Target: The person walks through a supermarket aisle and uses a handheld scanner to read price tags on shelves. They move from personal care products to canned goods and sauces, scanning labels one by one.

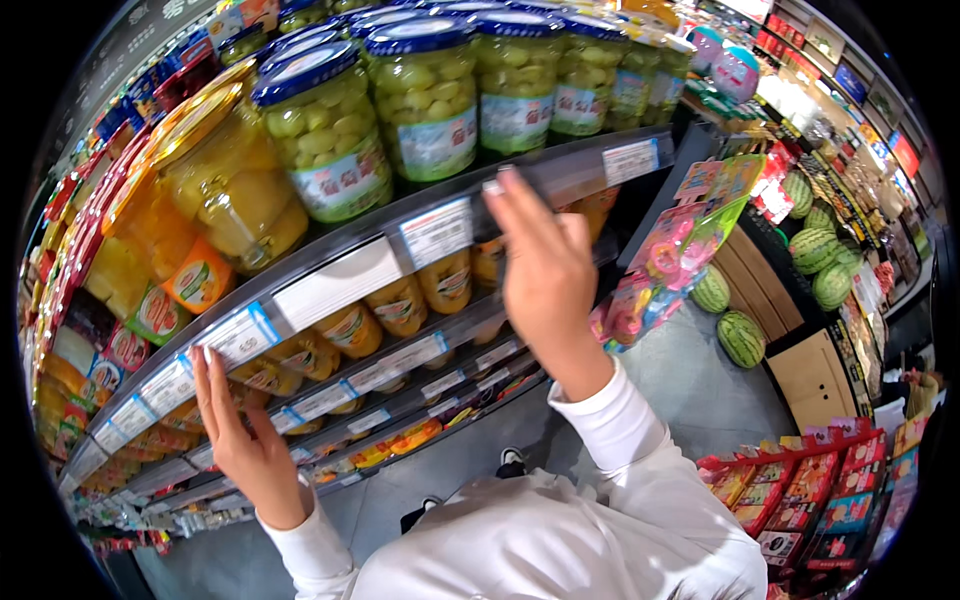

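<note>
My left hand (pixel 244 450) rests its fingertips on the price-label strip (pixel 161 386) along the shelf's front edge; nothing is in it. Further right, my right hand (pixel 544 277) has its extended fingertips at the same shelf edge, right of a price label (pixel 437 232), and holds no visible object. Behind the edge stand glass jars of green grapes (pixel 341 142) with blue lids. To their left are a large jar of yellow fruit (pixel 229 180) with a gold lid and a jar with an orange label (pixel 196 277). A blank white card (pixel 337 281) sits in the strip between my hands.
Lower shelves hold small jars of yellow fruit (pixel 349 330) and bagged goods (pixel 405 439). Pink toy packs (pixel 660 262) hang at the shelf's right end. Watermelons (pixel 741 337) lie beyond, on the floor and a stand. A red display rack (pixel 806 487) with packets stands at lower right.
</note>
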Available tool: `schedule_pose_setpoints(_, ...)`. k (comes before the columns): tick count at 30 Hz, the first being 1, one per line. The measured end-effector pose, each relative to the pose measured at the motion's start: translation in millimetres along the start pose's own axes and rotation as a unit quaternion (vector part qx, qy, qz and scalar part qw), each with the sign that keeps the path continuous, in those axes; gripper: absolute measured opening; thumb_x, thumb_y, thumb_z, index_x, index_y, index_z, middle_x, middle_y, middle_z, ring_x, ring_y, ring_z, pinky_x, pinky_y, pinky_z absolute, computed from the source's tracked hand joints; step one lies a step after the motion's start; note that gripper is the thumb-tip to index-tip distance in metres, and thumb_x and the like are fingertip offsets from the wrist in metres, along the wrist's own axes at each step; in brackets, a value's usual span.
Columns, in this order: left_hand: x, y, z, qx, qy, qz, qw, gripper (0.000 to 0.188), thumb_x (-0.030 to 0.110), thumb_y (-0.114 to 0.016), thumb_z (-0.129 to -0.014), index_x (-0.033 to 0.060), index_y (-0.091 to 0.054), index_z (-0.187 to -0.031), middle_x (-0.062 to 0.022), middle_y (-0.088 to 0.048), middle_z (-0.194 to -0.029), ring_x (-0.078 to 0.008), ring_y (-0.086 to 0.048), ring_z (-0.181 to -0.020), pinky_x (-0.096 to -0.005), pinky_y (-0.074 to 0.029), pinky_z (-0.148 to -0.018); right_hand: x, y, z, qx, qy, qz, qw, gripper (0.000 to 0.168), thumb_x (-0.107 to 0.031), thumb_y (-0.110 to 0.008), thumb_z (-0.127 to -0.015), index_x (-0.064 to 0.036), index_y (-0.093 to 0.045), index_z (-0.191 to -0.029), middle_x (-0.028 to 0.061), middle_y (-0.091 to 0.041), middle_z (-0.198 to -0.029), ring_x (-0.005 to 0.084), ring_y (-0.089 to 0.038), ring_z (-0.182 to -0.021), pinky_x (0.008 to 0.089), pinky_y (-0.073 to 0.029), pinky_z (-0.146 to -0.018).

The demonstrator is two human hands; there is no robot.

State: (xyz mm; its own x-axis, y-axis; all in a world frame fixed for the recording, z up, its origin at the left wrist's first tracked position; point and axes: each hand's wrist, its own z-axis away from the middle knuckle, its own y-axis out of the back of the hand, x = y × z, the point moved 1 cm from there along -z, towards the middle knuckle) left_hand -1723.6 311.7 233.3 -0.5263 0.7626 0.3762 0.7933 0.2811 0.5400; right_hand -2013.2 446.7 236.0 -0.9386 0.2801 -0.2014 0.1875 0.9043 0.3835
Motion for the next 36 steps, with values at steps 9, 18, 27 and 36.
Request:
schedule_pose_setpoints(9,-14.9,-8.1,5.4,-0.016,0.029,0.075,0.997,0.073,-0.02,-0.036,-0.081,0.0072,-0.05,-0.148,-0.0129,-0.042,-0.158,-0.0314,-0.038,-0.147,-0.0323,-0.043,-0.104,66.1,14.0,-16.1,0.035,-0.131,0.151,0.979,0.039,-0.007,-0.061,-0.091,-0.005,-0.065,-0.129,0.0088,-0.062,-0.139,0.0315,-0.058,-0.089,0.0375,-0.051,-0.083)
schedule_pose_setpoints(18,-11.6,-12.5,3.3,-0.006,0.019,0.067,0.998,0.068,-0.018,-0.039,-0.089,0.0121,-0.049,-0.149,-0.0074,-0.043,-0.158,-0.0251,-0.044,-0.143,-0.0242,-0.047,-0.079,-49.5,-8.7,6.2,-0.021,0.045,-0.061,0.997,0.045,0.001,-0.062,-0.081,-0.011,-0.072,-0.123,0.0012,-0.064,-0.137,0.0202,-0.05,-0.076,0.0262,-0.05,-0.067)
schedule_pose_setpoints(27,-6.4,3.4,0.9,-0.042,0.006,0.024,0.999,0.068,-0.016,-0.038,-0.09,0.0121,-0.047,-0.151,-0.0085,-0.042,-0.159,-0.0257,-0.047,-0.14,-0.0251,-0.046,-0.075,112.0,26.5,-17.4,0.087,-0.101,0.062,0.989,0.036,-0.004,-0.062,-0.089,-0.014,-0.069,-0.124,0.0005,-0.067,-0.131,0.028,-0.06,-0.087,0.0355,-0.052,-0.081)
schedule_pose_setpoints(36,-17.8,-9.8,2.8,-0.001,-0.01,-0.001,1.0,0.062,-0.012,-0.039,-0.094,0.0106,-0.048,-0.151,-0.0098,-0.042,-0.158,-0.0266,-0.041,-0.145,-0.0265,-0.045,-0.089,0.6,-9.8,-4.9,0.061,-0.147,0.062,0.985,0.044,0.0,-0.06,-0.085,-0.004,-0.065,-0.128,0.0112,-0.06,-0.14,0.0314,-0.059,-0.09,0.0358,-0.052,-0.08)
